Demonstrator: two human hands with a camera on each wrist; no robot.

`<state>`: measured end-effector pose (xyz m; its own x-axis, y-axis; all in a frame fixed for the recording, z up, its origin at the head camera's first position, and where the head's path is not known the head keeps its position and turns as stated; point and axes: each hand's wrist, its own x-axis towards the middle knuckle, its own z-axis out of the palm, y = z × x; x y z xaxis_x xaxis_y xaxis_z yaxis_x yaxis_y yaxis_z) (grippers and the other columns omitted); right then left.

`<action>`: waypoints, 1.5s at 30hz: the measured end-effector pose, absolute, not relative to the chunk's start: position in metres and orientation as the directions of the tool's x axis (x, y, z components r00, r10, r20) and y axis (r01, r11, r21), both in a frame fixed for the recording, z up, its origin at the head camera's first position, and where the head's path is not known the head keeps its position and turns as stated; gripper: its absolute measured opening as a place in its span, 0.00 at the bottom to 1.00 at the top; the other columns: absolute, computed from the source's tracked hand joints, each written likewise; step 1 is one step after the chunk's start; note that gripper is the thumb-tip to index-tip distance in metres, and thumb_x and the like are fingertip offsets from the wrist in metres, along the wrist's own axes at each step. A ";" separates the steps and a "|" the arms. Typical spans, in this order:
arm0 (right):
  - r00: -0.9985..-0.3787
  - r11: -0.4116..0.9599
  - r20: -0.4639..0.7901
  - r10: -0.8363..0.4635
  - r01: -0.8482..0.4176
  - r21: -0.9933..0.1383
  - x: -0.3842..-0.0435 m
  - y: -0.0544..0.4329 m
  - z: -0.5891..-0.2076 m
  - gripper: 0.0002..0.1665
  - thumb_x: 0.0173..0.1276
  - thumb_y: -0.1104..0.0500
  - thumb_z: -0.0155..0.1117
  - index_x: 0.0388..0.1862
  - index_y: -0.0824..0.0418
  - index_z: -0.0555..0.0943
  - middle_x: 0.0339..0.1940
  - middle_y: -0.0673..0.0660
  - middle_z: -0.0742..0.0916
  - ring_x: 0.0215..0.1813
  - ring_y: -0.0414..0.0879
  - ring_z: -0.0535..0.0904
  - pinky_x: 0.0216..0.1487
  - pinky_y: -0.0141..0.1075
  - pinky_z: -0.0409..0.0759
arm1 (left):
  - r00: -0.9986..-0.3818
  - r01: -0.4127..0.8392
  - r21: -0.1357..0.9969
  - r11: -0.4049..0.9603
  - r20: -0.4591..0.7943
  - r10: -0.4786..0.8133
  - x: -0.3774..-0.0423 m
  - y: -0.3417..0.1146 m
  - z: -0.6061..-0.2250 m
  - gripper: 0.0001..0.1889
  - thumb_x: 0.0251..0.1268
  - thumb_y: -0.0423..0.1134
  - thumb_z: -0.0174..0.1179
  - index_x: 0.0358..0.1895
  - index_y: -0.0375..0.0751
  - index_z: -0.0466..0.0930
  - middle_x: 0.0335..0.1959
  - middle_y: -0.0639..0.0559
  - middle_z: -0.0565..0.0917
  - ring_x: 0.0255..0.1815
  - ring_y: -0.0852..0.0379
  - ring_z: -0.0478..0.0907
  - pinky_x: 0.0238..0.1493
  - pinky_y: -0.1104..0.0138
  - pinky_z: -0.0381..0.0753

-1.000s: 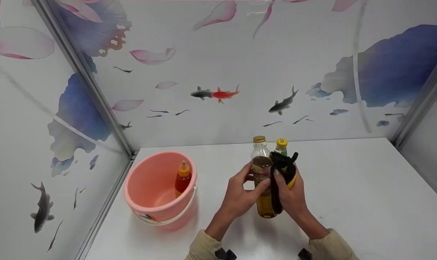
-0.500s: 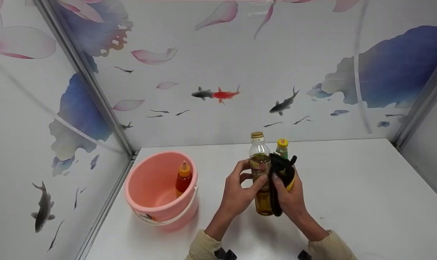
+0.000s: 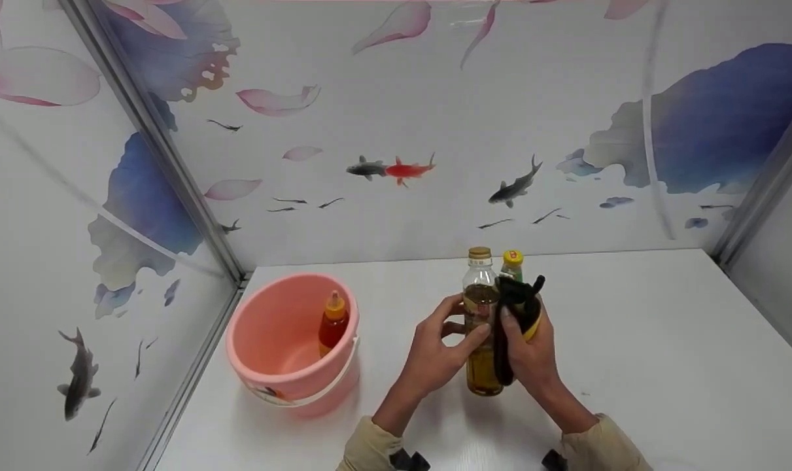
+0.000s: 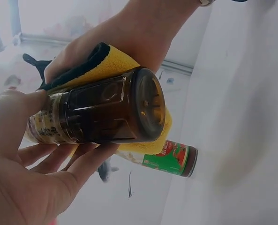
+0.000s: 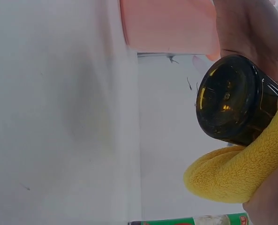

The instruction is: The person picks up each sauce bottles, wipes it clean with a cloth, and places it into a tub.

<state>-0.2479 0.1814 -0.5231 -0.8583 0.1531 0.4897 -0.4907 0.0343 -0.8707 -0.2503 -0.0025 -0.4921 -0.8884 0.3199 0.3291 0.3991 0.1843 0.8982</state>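
My left hand (image 3: 438, 347) grips a clear bottle of dark amber liquid (image 3: 484, 366) with a gold cap, held upright above the table. A black and yellow cloth (image 3: 504, 347) lies against the bottle's right side, and my right hand (image 3: 533, 347) holds it there. In the left wrist view the cloth's yellow face (image 4: 115, 61) touches the bottle (image 4: 101, 110) near its base. Behind the cloth stands a second bottle (image 3: 512, 260) with a yellow cap; its green and red label (image 4: 169, 157) shows in the left wrist view.
On the left stands a pink bucket (image 3: 239, 353) with a white handle. Inside it is a red squeeze bottle (image 3: 332, 327) with a yellow top. White panels with painted fish and petals enclose the white table (image 3: 664, 360) at the back and sides.
The amber bottle rises slightly and shifts left, then comes back down and to the right, with both hands and the cloth. Bucket and yellow-capped bottle stay put.
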 end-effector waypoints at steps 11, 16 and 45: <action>-0.867 0.039 0.460 0.192 -0.462 -0.886 -0.250 0.184 -0.520 0.20 0.85 0.64 0.57 0.72 0.63 0.72 0.50 0.57 0.85 0.46 0.47 0.84 0.49 0.34 0.88 | -0.894 0.338 0.927 0.160 0.263 0.362 -0.248 0.003 -0.496 0.34 0.73 0.56 0.70 0.79 0.66 0.69 0.66 0.57 0.81 0.61 0.59 0.85 0.52 0.64 0.91; -0.868 0.029 0.447 0.216 -0.452 -0.892 -0.251 0.184 -0.519 0.20 0.85 0.63 0.57 0.72 0.62 0.73 0.51 0.57 0.85 0.47 0.47 0.84 0.50 0.34 0.88 | -0.888 0.365 0.911 0.194 0.278 0.366 -0.245 0.005 -0.498 0.40 0.72 0.57 0.71 0.83 0.65 0.65 0.67 0.57 0.79 0.62 0.59 0.82 0.52 0.63 0.91; -0.888 0.076 0.436 0.148 -0.429 -0.900 -0.242 0.173 -0.523 0.21 0.83 0.64 0.60 0.71 0.63 0.71 0.53 0.54 0.84 0.52 0.46 0.87 0.54 0.34 0.89 | -0.916 0.367 0.928 0.065 0.348 0.197 -0.247 -0.001 -0.487 0.31 0.75 0.50 0.71 0.76 0.61 0.70 0.68 0.56 0.84 0.61 0.57 0.85 0.56 0.59 0.92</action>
<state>-0.2415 0.1729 -0.5235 -0.8877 0.1483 0.4359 -0.4291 0.0763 -0.9000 -0.2467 -0.0006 -0.4867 -0.9164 0.1969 0.3485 0.3669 0.0652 0.9280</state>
